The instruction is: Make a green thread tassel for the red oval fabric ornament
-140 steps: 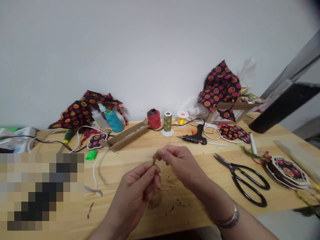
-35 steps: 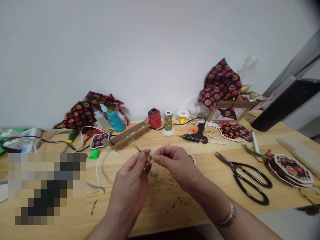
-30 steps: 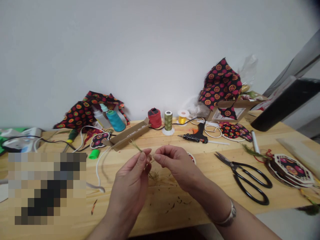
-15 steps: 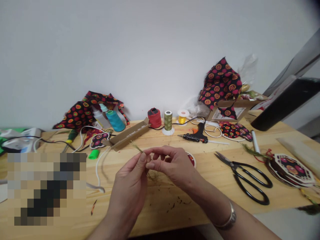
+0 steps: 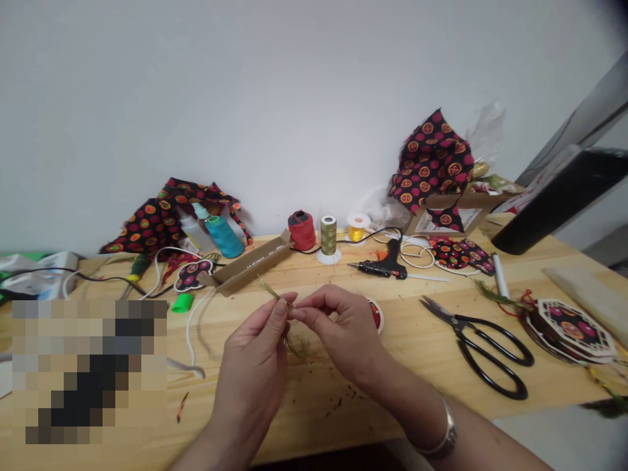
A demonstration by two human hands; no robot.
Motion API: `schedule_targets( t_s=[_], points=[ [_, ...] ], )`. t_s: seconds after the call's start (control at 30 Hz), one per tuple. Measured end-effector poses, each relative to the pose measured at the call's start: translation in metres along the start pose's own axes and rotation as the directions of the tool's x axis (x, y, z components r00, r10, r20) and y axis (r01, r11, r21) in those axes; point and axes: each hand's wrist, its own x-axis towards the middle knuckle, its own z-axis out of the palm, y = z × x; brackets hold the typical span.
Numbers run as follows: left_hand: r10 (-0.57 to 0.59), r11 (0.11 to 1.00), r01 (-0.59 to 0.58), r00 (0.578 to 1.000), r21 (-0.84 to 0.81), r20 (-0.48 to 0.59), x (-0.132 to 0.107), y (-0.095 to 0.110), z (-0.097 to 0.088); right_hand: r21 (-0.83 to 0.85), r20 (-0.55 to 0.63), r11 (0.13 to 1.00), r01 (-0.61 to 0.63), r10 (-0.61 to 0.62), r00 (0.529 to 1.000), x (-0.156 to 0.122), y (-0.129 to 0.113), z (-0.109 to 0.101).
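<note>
A wispy, olive-green thread bundle (image 5: 267, 288) — frayed at its upper tip, loose fringe trailing below — sits above the table (image 5: 392, 412), pinched in the left hand (image 5: 258, 347); the right hand's (image 5: 346, 324) fingertips meet beside it, their grip too hidden to tell.

even, muted light; plain pale-grey wall (image 5: 304, 118) brightest centrally; upper-right corner darkened (a rounded shadow); lower left pixelated; thin yellow-green fibre tuft (image 5: 269, 288) blurred
</note>
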Motion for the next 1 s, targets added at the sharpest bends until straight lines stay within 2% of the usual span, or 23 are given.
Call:
schedule_targets(
  t_s=[0.1,0.2,0.33,0.43,0.5,0.57,0.6,0.63,0.67,0.7,0.73,0.77,0.8,0.83,0.87,0.9,0.93,1.0],
  points=[
    [-0.024,0.999,0.024,1.000,-0.023,0.006,-0.001,0.003,0.002,0.164,0.121,0.974,-0.155,0.136,0.983,0.001,-0.002,-0.001],
    [-0.037,0.999,0.037,0.999,-0.036,0.007,-0.002,0.005,0.003,0.285,0.209,0.939,-0.193,0.136,0.968,0.001,-0.002,-0.005],
    [-0.031,0.999,0.032,0.999,-0.042,0.010,0.000,0.006,0.003,0.317,0.267,0.941,-0.119,0.032,0.963,-0.002,-0.003,-0.014],
    [-0.034,0.998,0.034,0.999,-0.043,0.009,0.002,0.006,0.003,0.235,0.316,0.971,-0.032,-0.045,0.948,-0.005,-0.009,-0.024],
    [-0.036,0.998,0.036,0.999,-0.043,0.005,0.002,0.007,0.003,0.149,0.393,0.989,0.024,-0.081,0.916,-0.007,-0.017,-0.034],
    [-0.031,0.999,0.031,1.000,-0.039,0.001,0.002,0.009,0.003,0.054,0.531,0.995,0.087,-0.102,0.841,-0.009,-0.026,-0.045],
    [-0.027,0.999,0.026,1.000,-0.036,-0.001,0.002,0.009,0.003,0.010,0.626,0.993,0.114,-0.095,0.774,-0.010,-0.030,-0.051],
    [-0.021,0.999,0.021,1.000,-0.033,-0.001,0.001,0.010,0.003,-0.029,0.726,0.991,0.132,-0.070,0.685,-0.010,-0.033,-0.056],
    [-0.017,0.999,0.017,1.000,-0.031,-0.001,0.001,0.010,0.003,-0.064,0.806,0.988,0.140,-0.031,0.591,-0.010,-0.036,-0.061],
    [-0.013,0.999,0.013,1.000,-0.029,0.000,0.000,0.011,0.004,-0.097,0.853,0.986,0.135,0.013,0.522,-0.010,-0.038,-0.064],
    [-0.007,1.000,0.007,1.000,-0.026,0.003,0.000,0.011,0.004,-0.129,0.862,0.984,0.124,0.049,0.504,-0.009,-0.038,-0.066],
    [0.001,1.000,0.000,1.000,-0.020,0.007,0.000,0.011,0.004,-0.159,0.830,0.981,0.110,0.073,0.553,-0.008,-0.037,-0.066],
    [0.008,1.000,-0.008,1.000,-0.009,0.012,-0.001,0.011,0.004,-0.186,0.752,0.978,0.091,0.082,0.654,-0.006,-0.035,-0.065],
    [0.015,1.000,-0.015,1.000,0.004,0.018,-0.001,0.010,0.003,-0.201,0.635,0.977,0.067,0.078,0.768,-0.003,-0.033,-0.062],
    [0.020,1.000,-0.021,0.999,0.021,0.027,-0.001,0.010,0.003,-0.200,0.499,0.979,0.041,0.066,0.864,0.001,-0.030,-0.059],
    [0.022,0.999,-0.023,0.999,0.040,0.038,-0.002,0.009,0.003,-0.188,0.380,0.982,0.020,0.054,0.923,0.005,-0.027,-0.054],
    [0.018,0.998,-0.021,0.998,0.061,0.053,-0.003,0.008,0.003,-0.172,0.290,0.985,0.003,0.048,0.956,0.008,-0.025,-0.050],
    [0.009,0.995,-0.020,0.995,0.102,0.101,-0.004,0.007,0.002,-0.133,0.227,0.991,-0.030,0.060,0.972,0.015,-0.021,-0.041]
  ],
)
